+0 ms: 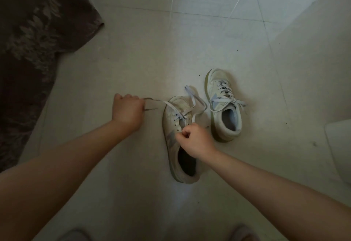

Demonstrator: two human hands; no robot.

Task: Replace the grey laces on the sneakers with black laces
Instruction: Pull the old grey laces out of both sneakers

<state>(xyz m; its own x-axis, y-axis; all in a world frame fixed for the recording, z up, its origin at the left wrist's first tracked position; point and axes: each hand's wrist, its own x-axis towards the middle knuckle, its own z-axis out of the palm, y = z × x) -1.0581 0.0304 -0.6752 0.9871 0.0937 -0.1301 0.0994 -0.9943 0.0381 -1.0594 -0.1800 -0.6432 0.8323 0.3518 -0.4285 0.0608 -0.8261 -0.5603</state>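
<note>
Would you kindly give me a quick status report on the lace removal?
Left hand grips grey lace, pulling left. Right hand pinches lace at near white sneaker. Far white sneaker still tied. No black laces in view.

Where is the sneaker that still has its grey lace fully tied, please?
In the head view, the laced sneaker stands on the tiled floor right of centre, just beyond and right of the sneaker being unlaced.

Body as I see it from here: two forearms, bare up to the frame edge, no sleeves in view. Left hand [127, 112] and right hand [195, 140]: uncovered. Two blurred grey knees [76, 235] at bottom edge, clothed in grey fabric.
</note>
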